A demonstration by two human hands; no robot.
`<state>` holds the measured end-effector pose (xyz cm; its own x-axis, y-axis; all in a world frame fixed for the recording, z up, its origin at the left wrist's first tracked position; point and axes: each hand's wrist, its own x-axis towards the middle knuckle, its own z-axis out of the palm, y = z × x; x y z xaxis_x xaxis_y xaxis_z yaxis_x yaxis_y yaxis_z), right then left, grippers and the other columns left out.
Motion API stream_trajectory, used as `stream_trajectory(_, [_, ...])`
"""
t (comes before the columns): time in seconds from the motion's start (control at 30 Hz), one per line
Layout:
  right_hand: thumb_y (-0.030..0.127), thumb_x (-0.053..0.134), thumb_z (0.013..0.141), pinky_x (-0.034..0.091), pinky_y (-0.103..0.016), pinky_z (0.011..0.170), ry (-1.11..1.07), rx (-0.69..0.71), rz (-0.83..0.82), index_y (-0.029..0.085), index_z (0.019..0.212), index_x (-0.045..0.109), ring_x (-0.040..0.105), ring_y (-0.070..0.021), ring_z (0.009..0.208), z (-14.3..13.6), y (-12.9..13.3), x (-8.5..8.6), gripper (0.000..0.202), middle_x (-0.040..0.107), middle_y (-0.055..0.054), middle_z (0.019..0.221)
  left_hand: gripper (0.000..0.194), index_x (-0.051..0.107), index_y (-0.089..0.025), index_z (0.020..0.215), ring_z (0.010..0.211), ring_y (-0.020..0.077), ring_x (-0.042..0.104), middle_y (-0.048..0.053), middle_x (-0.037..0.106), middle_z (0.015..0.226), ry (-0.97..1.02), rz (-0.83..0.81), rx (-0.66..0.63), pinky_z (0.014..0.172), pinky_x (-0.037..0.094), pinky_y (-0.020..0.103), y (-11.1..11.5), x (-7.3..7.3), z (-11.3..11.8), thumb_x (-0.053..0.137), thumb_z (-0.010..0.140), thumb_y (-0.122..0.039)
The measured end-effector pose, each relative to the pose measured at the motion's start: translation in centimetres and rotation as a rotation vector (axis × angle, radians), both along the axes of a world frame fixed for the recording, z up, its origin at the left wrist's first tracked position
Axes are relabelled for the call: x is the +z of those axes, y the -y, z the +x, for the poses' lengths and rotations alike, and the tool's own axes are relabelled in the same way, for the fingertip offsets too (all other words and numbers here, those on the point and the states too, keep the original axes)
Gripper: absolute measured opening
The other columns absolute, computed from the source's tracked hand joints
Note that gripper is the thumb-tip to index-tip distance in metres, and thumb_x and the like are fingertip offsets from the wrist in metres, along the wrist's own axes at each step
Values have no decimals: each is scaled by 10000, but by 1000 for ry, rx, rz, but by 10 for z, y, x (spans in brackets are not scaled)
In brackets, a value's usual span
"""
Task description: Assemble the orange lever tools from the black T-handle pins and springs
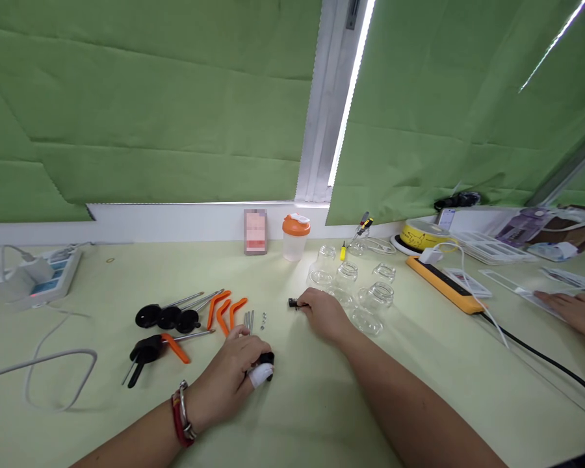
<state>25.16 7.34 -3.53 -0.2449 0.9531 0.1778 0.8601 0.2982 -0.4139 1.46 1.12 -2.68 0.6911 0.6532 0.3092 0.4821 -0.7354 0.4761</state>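
Note:
My left hand (238,367), a white wrap on its thumb, is closed around a small black part (268,359) just above the table; the fingers hide most of it. Further right, my right hand (322,313) pinches a small black cylindrical piece (293,303) close to the tabletop. Thin metal rods (249,320) and tiny nuts (263,321) lie between the hands. Left of them are orange bent handles (223,316) and black round pieces with metal shafts (168,317). One black piece (146,349) has an orange handle (176,348) against its shaft.
Several clear glass jars (381,294) stand beside my right forearm. Behind are an orange-lidded cup (295,237), a phone (255,232) and screwdrivers (363,224). An orange power strip (443,286) with cables lies right, near another person's hand (572,312). A white power strip (53,276) sits left.

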Motion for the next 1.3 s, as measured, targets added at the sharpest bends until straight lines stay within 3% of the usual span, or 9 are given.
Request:
stream_trajectory(0.27, [86,518,772,324,-245,673,78,-8,-21,195,795,649,553,-169,835,4,-7,-12,172,625,-30,906,77,515,-202,927,676,152,477,-12,535,748,-3,5,-8,911,331,420,0,-3,0,466,873,-178])
stream_trajectory(0.5, [111,501,793,315,-249,649,112,65,-62,203,812,653,559,-173,806,-1,-3,-11,178,630,-36,892,83,512,-204,926,670,146,475,-17,528,743,-7,0,-15,918,327,416,-1,-2,0,456,874,-170])
stream_trajectory(0.7, [136,475,819,347,-254,676,101,163,-84,214,977,659,573,-190,861,-8,8,-6,255,639,-58,960,103,514,-206,933,703,155,509,-5,569,785,-22,-8,-27,930,315,432,0,0,0,435,881,-168])
stream_trajectory(1.0, [191,491,833,409,-252,673,-162,272,-216,210,1053,640,567,-150,757,-13,13,-7,266,640,-30,887,112,528,-198,933,705,158,517,0,572,777,-40,-8,-32,922,319,434,-2,0,1,426,889,-181])
stream_trajectory(1.3, [218,518,833,399,-224,583,-424,298,-415,197,985,576,490,-104,621,-8,5,-17,164,522,22,721,115,525,-205,943,688,152,503,-6,569,765,-30,6,-36,917,324,423,0,0,0,429,889,-174])
